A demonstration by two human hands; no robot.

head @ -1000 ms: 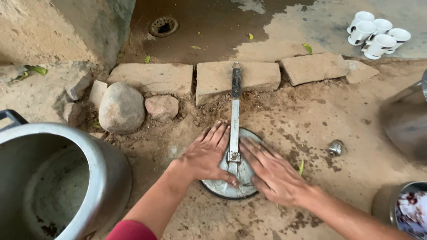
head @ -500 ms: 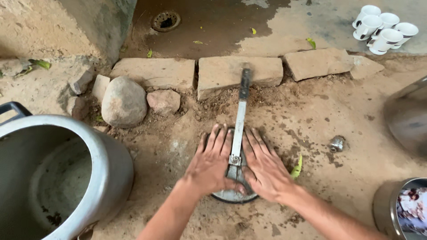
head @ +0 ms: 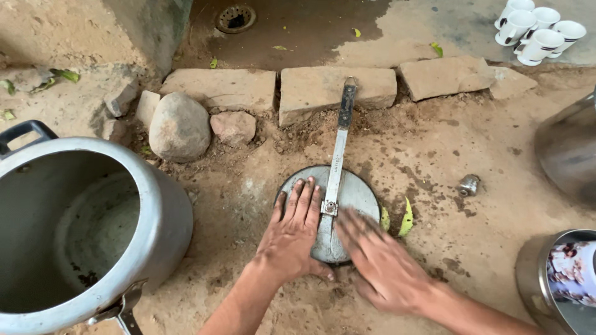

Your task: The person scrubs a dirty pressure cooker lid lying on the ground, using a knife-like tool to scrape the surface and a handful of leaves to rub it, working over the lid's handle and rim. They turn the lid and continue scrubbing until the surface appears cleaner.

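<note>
Lid [head: 354,192], round metal with long handle, lies flat on sandy ground below bricks [head: 335,90]. Left hand [head: 292,239] presses it, palm open, fingers spread, gripping nothing. Right hand [head: 382,267], open and blurred, rests on its lower edge; pot [head: 155,205] stands left.

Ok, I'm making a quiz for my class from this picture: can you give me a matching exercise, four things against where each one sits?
Things:
1. round metal lid
2. large pot
3. white cups
4. round stone

Places:
A. top right corner, on the wet floor
B. left edge, lying tipped on its side
C. middle, flat on the dirt under both hands
D. beside the row of bricks, left of the lid's handle

Pairs: 1-C, 2-B, 3-A, 4-D
</note>
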